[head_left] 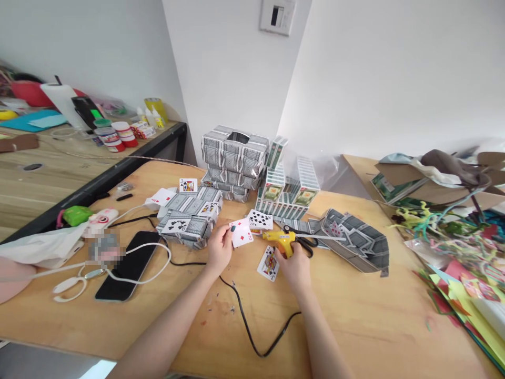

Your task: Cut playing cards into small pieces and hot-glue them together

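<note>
My left hand point(220, 249) pinches a playing card with red diamonds point(242, 234) near the middle of the table. In my right hand point(294, 266) is a yellow glue gun point(284, 240), its nozzle pointing left toward that card. A spade card point(260, 219) lies just behind, and a jack card point(269, 263) lies flat by my right hand. Black-handled scissors point(305, 245) rest partly behind the glue gun. Left of my left hand is a low block covered in cards point(190, 217), with a few face-up cards on it.
A taller card-covered structure point(235, 160) and stacked card boxes point(302, 185) stand at the back. An open card-patterned box point(353, 239) is on the right. A phone point(128, 266) and white cable lie left; a black cord point(246, 329) curves across the front.
</note>
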{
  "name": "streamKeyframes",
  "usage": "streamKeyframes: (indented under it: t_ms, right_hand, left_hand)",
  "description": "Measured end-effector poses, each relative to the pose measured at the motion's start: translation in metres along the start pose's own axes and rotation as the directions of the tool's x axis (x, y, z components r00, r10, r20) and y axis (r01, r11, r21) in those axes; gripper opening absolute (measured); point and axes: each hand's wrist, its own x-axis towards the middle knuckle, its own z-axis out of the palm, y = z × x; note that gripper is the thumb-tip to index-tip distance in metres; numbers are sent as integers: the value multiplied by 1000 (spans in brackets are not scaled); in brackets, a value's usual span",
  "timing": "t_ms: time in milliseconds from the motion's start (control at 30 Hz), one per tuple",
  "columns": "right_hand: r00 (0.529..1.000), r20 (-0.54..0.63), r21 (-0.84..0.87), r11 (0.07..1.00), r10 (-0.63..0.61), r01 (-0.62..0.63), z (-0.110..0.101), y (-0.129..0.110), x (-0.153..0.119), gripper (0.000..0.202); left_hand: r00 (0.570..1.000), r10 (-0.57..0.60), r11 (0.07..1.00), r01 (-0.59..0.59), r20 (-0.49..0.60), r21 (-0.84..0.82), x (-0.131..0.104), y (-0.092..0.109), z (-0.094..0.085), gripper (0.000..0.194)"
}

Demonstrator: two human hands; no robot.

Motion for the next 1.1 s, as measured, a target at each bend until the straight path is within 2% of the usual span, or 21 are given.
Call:
streamKeyframes:
  t_ms: [100,167,267,333,433,533,633,733,833,967,1100]
  right_hand:
    - [986,-135,-91,992,-93,81,6,7,0,37]
    - [968,-225,-157,985,-111,76,6,8,-1,43]
    - [948,-265,-142,979,-177,143,1,-3,-4,35]
    - [940,-171,-47,955,-297,293,-1,-18,-9,20]
    - [893,75,-19,895,-443,446,4,-51,-15,19]
    - [832,313,-153,840,-458,520,21,-85,-14,24]
    - [797,440,-302,767,-414,566,40,-111,-6,37]
    - [779,506,-382,714,-370,587,53,-125,4,35]
    - [772,518,-392,699,-369,598,59,-129,8,29]
    - [758,516,-366,697,-398,616,60,-130,9,27]
    - [748,505,-321,711,-431,626,54,-130,13,24]
  left_hand:
    - [996,-2,1000,2,-86,-4,2,-3,-5,25]
    - [989,6,1000,-9,-147,-20,3,-3,-10,27]
    - [976,40,999,-46,-212,-26,5,0,-16,29]
    - [967,72,997,-76,-245,-8,7,2,-19,29]
    - [955,123,992,-120,-271,27,7,5,-20,27]
    - [937,188,982,-171,-295,84,6,7,-22,26]
    - [902,286,957,-251,-322,146,3,9,-25,26]
    - [896,294,955,-268,-333,124,1,10,-29,25]
    - [916,220,975,-217,-334,46,2,11,-31,25]
    - [938,107,989,-133,-328,-57,4,11,-32,24]
    - [937,17,991,-61,-348,-118,6,12,-32,24]
